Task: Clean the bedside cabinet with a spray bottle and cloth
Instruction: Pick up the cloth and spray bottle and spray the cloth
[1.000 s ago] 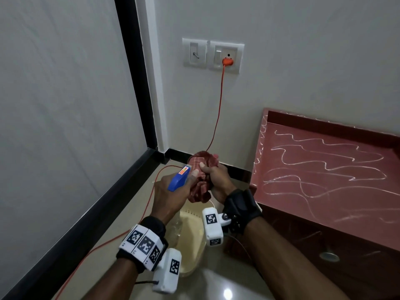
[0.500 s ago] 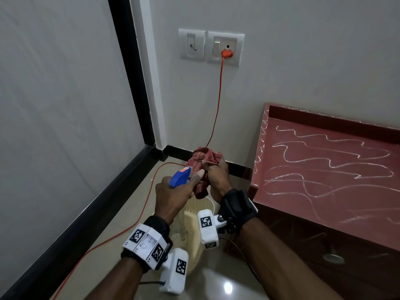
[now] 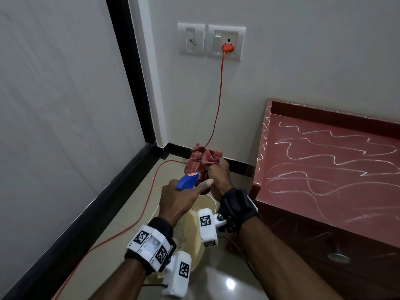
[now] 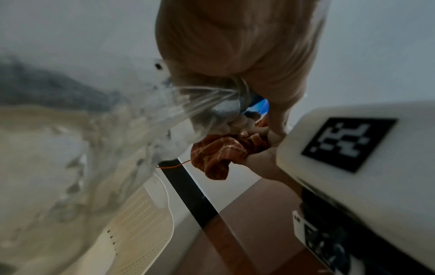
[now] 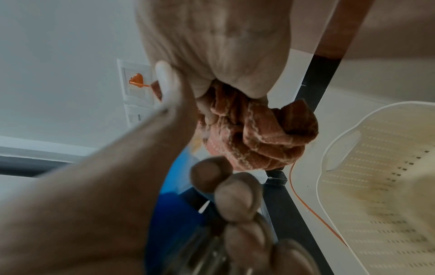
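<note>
Woven cloth (image 3: pixel 202 159), clear plastic spray bottle (image 4: pixel 164 115) (blue head), glossy cabinet (image 3: pixel 324 169).

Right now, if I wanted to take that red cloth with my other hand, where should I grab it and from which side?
Probably the loose bunch of the red cloth standing above the right hand, taken from above and the far side. The right hand's grip is round its lower middle, and the left hand with the spray bottle crowds the near side, so the upper folds are the free part.
</note>
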Motion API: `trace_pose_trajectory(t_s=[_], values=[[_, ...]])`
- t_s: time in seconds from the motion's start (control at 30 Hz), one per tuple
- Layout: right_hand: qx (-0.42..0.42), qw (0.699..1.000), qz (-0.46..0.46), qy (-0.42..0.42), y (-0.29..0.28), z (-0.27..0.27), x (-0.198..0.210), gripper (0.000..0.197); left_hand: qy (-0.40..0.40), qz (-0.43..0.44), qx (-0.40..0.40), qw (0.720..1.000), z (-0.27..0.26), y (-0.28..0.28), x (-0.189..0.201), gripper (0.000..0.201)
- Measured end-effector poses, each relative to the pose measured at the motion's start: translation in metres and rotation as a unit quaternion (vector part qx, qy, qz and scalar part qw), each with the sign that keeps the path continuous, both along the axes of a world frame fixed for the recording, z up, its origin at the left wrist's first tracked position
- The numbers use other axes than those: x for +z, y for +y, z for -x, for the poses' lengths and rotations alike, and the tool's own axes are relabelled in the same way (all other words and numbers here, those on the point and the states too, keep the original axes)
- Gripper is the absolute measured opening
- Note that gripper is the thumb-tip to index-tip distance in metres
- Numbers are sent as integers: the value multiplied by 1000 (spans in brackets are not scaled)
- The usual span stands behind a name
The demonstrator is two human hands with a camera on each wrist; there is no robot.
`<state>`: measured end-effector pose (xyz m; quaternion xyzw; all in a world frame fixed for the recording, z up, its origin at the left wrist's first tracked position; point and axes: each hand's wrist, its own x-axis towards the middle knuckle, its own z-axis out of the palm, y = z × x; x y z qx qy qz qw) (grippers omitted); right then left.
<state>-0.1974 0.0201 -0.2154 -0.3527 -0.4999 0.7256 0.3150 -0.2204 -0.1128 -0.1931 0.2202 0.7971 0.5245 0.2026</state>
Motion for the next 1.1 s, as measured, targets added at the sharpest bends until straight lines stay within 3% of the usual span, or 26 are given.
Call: trace_pose_trajectory(t_s=[0.13,0.4,0.53,0.6,0.7,0.8,0.9,1.0,1.1], values=[[-7,1000,6,-5,0,0,1,20,14,-29,7,999,2,-1,3,53],[-9,996,63,-64,1,10,2,17,8,-37,-4,999,2,2,0,56],[5,998,54,-25,-1,0,6,20,-24,-11,5,1000,4,5,-8,79],[0,999,50,-16,-2,-1,7,20,-30,-20,4,999,4,5,-10,71],[-13,999,28,-37,-4,1,3,14,-89,-42,45,994,6,2,-10,43],[-57,992,-8,-113,-5,3,-8,30,-134,-51,91,985,11,-1,-21,29],[-104,962,-73,-244,-11,-6,-18,34,-177,-59,152,971,16,-3,-40,29],[-68,946,-90,-305,-19,-20,-25,31,-193,-65,202,958,21,-2,-55,28],[-25,943,-106,-315,-26,-30,-26,32,-185,-64,223,955,23,-2,-66,32]])
